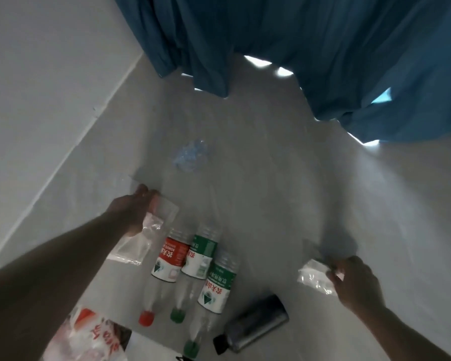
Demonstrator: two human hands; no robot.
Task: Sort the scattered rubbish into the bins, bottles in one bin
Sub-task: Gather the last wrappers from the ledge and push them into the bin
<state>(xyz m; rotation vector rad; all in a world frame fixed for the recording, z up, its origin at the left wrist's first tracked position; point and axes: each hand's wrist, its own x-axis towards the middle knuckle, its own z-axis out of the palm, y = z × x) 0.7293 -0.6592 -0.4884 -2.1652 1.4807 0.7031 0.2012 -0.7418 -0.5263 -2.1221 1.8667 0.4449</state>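
Note:
My left hand [134, 209] grips a clear plastic bag [141, 238] that hangs down over the floor at the left. My right hand [354, 280] pinches a small crumpled clear wrapper [313, 276] at the right. Between my hands three clear plastic bottles lie side by side on the floor, caps toward me: a red-labelled bottle [168, 259], a green-labelled bottle [199, 256] and a second green-labelled bottle [216, 285]. A dark bottle [255, 321] with a black cap lies to their right. A crumpled bluish plastic piece [192, 155] lies farther off. No bin is in view.
A red-and-white plastic bag [89, 334] lies at the bottom left. A white wall [50, 87] runs along the left. Blue curtains [323, 61] hang across the back and right. The grey floor [271, 191] stretches between them.

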